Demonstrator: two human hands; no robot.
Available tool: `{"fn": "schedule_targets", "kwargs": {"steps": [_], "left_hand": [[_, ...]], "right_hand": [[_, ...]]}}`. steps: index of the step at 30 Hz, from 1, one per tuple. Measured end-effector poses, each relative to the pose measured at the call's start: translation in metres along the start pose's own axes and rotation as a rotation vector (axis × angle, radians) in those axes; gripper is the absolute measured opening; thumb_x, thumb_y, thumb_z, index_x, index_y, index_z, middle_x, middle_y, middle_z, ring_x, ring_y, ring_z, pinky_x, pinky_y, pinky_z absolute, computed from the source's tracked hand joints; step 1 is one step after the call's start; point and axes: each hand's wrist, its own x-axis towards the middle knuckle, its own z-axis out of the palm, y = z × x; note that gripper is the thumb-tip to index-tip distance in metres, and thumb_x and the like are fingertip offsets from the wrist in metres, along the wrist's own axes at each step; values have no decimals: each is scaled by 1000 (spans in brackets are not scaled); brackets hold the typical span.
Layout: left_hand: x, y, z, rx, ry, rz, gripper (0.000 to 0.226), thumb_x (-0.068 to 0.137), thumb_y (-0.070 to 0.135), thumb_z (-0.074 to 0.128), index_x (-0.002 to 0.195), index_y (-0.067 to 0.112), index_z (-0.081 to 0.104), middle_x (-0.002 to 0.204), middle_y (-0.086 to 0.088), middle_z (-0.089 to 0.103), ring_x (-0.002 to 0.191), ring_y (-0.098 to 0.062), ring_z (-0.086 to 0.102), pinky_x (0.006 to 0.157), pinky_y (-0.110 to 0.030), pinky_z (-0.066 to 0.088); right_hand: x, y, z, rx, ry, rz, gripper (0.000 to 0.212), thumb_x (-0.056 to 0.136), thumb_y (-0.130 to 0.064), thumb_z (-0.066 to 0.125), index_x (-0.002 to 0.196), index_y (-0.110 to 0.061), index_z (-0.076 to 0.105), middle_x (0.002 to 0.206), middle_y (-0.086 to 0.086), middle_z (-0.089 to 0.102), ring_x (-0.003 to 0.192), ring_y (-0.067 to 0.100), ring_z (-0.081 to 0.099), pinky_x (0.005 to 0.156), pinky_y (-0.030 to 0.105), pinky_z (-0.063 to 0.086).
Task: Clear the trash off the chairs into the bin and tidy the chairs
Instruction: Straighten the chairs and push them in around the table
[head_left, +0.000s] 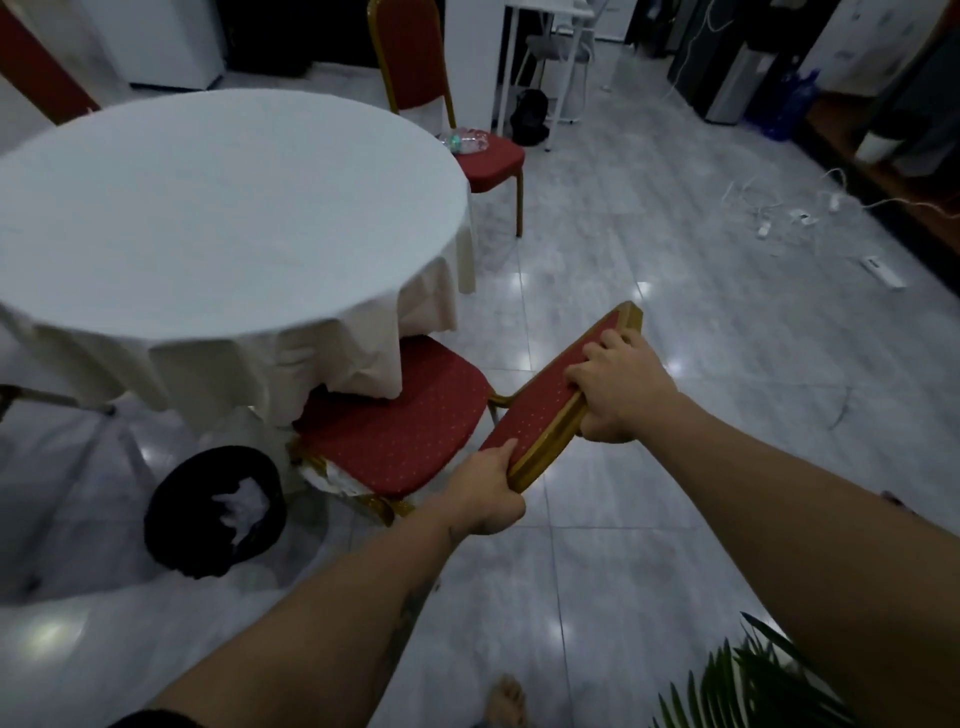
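Note:
A red chair with a gold frame (395, 431) stands at the near side of the round table, its seat bare and partly under the tablecloth. My left hand (485, 491) grips the near end of its backrest top and my right hand (618, 389) grips the far end. A black bin (215, 512) with white trash inside sits on the floor left of this chair. A second red chair (488, 156) stands at the table's far right, with crushed plastic bottles (465, 141) lying on its seat.
The round table with a white cloth (218, 208) fills the left. Cables and power strips (779, 218) lie on the tiled floor at right. A green plant (753, 680) is at bottom right. A white desk (550, 62) stands at the back.

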Motion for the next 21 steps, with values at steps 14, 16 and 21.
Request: {"fn": "schedule_targets", "kwargs": {"steps": [14,16,21], "left_hand": [[-38,-68,-81,13,-86,-87,68,77,18,53,134,52,43,95,10,52,79,-9,52,62,-23,44],[-38,-71,-85,28,-85,-80,64,77,19,54,133,51,46,99,6,54,81,-11,54,65,-24,46],[-37,-75,-85,53,-61,-48,57,79,17,56,131,39,55,114,-4,62,99,-25,59,86,-37,53]], "right_hand": [[23,-65,-25,190,25,-27,42,66,-61,58,100,-36,58,94,-5,46,101,24,53,98,51,35],[26,-69,-27,183,9,-16,40,67,-59,58,100,-37,58,94,-5,45,103,24,53,101,56,31],[30,-71,-24,165,21,-21,35,71,-53,64,102,-38,60,95,-6,47,105,23,54,104,60,28]]}}
